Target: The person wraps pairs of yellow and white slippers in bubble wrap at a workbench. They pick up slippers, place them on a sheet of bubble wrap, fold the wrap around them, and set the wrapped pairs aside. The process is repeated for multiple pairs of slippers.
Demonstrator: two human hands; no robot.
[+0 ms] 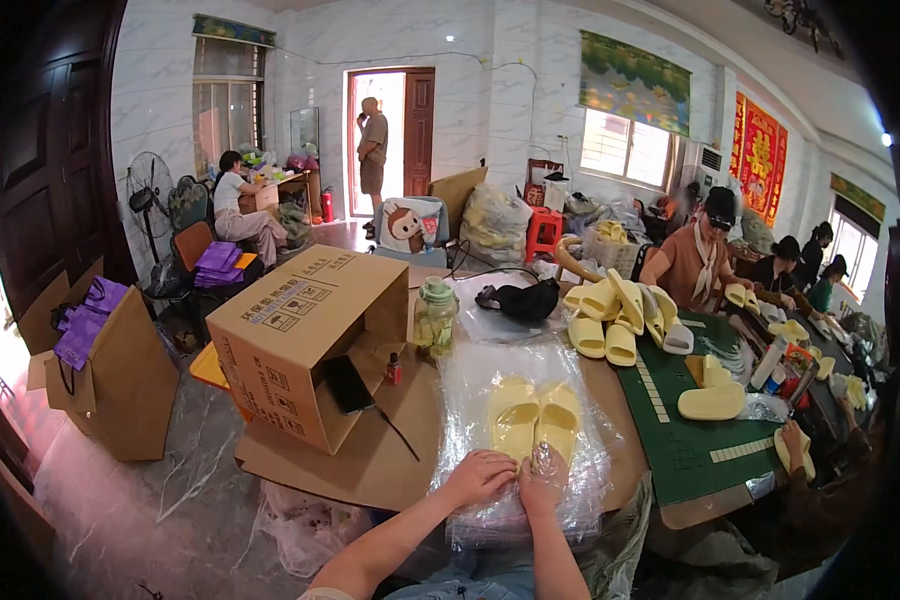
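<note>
Two yellow slippers [515,420] lie beyond the right grip [543,482], seemingly touching.

Cardboard box [340,305]: dark printed characters, handling icons | red wall banner [761,160]: gold character

Yellow slippers [513,420] – side by side, on clear plastic [462,400]

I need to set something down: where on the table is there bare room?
Bare cardboard lies between the open box and the clear plastic, nearer the front edge; another patch is on the green mat, between its white strips. Crowded: the slipper heap at the mat's far-left corner.
</note>
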